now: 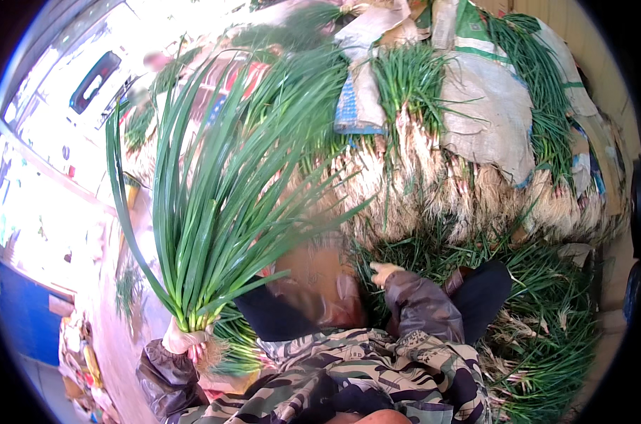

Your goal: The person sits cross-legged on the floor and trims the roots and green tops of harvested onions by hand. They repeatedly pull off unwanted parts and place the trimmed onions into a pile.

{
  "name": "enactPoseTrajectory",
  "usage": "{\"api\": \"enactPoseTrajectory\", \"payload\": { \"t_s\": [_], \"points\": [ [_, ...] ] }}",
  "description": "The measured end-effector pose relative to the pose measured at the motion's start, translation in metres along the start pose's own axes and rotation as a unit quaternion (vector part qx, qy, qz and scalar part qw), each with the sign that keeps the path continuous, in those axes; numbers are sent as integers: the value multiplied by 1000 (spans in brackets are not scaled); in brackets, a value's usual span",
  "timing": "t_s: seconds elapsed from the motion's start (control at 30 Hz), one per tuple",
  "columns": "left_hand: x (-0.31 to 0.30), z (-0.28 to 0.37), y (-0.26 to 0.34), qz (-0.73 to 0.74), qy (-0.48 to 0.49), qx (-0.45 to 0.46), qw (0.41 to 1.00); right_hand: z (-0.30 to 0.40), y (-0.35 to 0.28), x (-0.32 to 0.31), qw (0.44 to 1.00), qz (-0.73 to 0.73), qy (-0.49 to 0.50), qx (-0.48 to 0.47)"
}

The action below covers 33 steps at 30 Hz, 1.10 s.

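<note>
My left hand (184, 340) is closed around the base of a large bunch of leafy green alliums (193, 254), which look like garlic greens or green onions. The long leaves fan upwards and the pale roots hang below my fist. My right hand (386, 273) reaches out from a brown sleeve over loose green leaves (431, 249) on the floor; its fingers look partly spread and hold nothing that I can make out. Beside my left wrist lies another bunch (241, 339), near my camouflage apron (341, 365).
Rooted bunches (405, 180) are piled ahead, partly under woven sacks (484, 106). More loose greens (548, 344) cover the floor at right. A blue panel (26, 312) and a heap of mixed litter (84, 365) stand at left. A vehicle (94, 82) shows in the bright background.
</note>
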<state>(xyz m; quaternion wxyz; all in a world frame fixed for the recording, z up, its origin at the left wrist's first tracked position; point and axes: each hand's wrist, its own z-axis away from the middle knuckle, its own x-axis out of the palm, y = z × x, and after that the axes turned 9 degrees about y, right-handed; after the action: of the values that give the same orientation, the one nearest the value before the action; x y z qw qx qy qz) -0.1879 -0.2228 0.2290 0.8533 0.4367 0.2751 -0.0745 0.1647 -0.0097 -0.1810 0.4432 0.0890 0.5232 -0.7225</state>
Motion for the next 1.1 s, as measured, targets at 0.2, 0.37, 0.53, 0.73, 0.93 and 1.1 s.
{"api": "enactPoseTrajectory", "payload": {
  "t_s": [0.2, 0.37, 0.53, 0.73, 0.93, 1.1],
  "points": [
    [-5, -25, 28, -12, -10, 88, 996, 6, -6, -42, 952, -109, 287, 4],
    [10, -54, 25, -60, -31, 104, 992, 33, 16, -123, 756, -466, 455, -64],
    [9, -52, 20, -66, -38, 120, 990, 76, -1, -169, 702, -509, 492, -81],
    [7, -59, -6, -100, -28, 109, 989, 111, -68, -205, 758, -248, 526, -296],
    [19, -49, 5, -39, -27, 140, 989, 83, -99, -185, 837, -48, 427, -339],
    [11, -53, -2, -116, -24, 89, 989, 51, -117, -160, 847, 58, 440, -291]
  ]
}}
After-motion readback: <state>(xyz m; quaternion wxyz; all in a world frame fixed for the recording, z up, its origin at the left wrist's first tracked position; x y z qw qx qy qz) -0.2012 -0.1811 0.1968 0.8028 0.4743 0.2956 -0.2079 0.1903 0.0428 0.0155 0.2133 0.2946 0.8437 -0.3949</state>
